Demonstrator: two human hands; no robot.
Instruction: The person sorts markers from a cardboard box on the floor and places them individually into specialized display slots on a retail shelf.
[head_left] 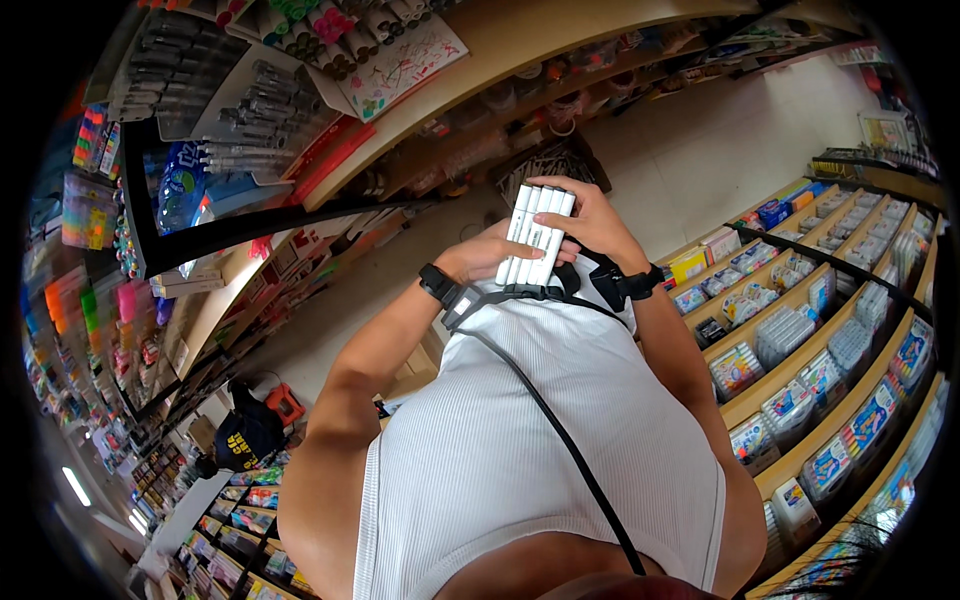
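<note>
White markers point(537, 235), several of them lined up side by side in a flat row, sit in front of my chest, gripped between my two hands. My left hand point(485, 255) has the row from the left and lower side, its thumb laid across the barrels near their lower end. My right hand point(597, 225) is closed on them from the right, thumb pressed on the upper face and fingers curled round the far end. Both hands are together on the same row, and the markers lean slightly, their far ends tipped to the right. I cannot tell how the fingers underneath are placed.

I have a black wristband point(437, 284) on my left wrist and a black watch point(642, 283) on my right. A black cable point(540, 395) runs down over my white ribbed tank top point(530, 450).

Just beyond my hands, a dark box point(590, 165) stands near the pale floor point(700, 150). To my right, wooden shelves point(790, 385) rise in tiers with rows of packets and small boxes. To my left, a rack holds grey pens point(265, 115), with a scribbled paper sheet point(405, 70) beside it. Farther back on that side are a dark bag point(248, 432) and a red stool point(286, 404).
</note>
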